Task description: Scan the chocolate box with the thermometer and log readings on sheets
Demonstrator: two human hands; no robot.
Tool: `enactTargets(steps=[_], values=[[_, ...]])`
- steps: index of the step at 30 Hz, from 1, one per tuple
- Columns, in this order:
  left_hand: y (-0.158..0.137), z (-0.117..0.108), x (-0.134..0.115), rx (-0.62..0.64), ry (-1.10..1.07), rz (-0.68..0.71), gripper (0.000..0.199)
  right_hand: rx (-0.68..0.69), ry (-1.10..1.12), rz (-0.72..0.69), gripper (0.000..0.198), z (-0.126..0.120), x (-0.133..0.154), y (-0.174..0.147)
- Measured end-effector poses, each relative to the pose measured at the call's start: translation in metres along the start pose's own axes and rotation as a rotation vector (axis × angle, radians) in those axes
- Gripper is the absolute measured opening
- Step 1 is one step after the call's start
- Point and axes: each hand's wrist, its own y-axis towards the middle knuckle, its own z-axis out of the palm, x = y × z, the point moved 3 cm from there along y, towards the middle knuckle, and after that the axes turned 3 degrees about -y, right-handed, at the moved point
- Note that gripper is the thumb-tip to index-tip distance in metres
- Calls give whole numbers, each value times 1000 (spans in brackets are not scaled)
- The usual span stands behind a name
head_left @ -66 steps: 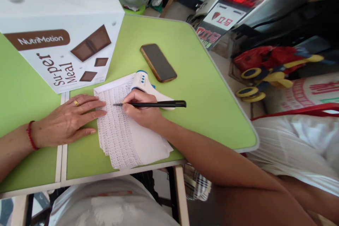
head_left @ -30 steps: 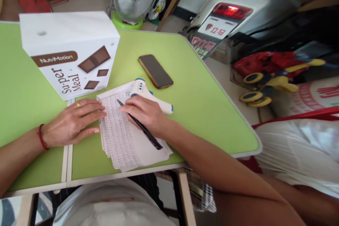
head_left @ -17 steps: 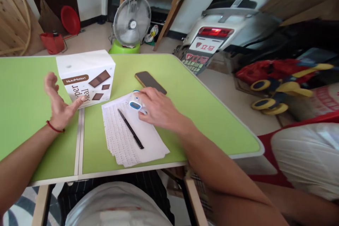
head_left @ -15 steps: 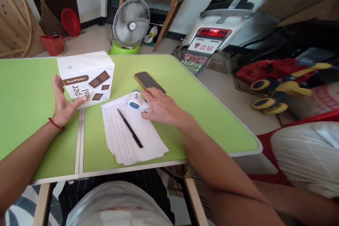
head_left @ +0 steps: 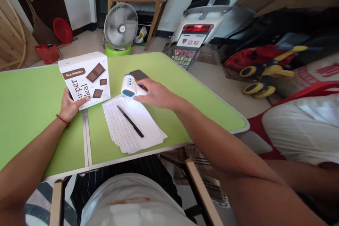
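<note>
Gripping the white box (head_left: 95,70) by its lower left side with the left hand (head_left: 70,106), thumb across the front, between far and near edges of the table (head_left: 172,70). Grasping the white-and-blue handheld device (head_left: 129,83) with the right hand (head_left: 156,93), curled round its handle, near the phone (head_left: 139,74). Visible by the near edge: papers (head_left: 149,127) under a black pen (head_left: 129,120).

At the upper left is a red basin (head_left: 63,30), then a fan (head_left: 121,28) left of top centre, a scooter (head_left: 196,24) right of it, and a yellow-and-blue toy (head_left: 278,73) at right.
</note>
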Motion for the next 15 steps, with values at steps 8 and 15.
enactTargets(steps=[8, 15], values=[[-12, 12, 2, 123, -22, -29, 68, -58, 1054, 90, 21, 67, 88, -50], [-13, 16, 2, 188, -3, -46, 70, -128, 1253, 188, 15, 114, 105, -54]])
